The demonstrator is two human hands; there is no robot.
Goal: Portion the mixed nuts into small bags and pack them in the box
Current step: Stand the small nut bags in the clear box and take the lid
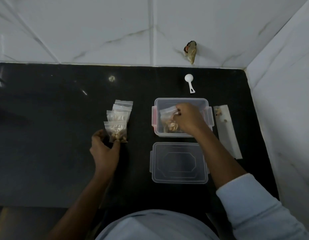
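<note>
The right hand (188, 118) reaches into the box (181, 99) over its near right corner, forearm bare, fingers curled and pinching a nut bag (165, 113) at its top. Left of the box, the left hand (104, 150) curls thumb and fingers round the bottom of a second bag (116, 130).

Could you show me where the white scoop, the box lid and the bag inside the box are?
white scoop (188, 78): head view, on its round bowl.
box lid (179, 162): head view, on the middle of its flat top.
bag inside the box (166, 116): head view, on its clear middle part.
</note>
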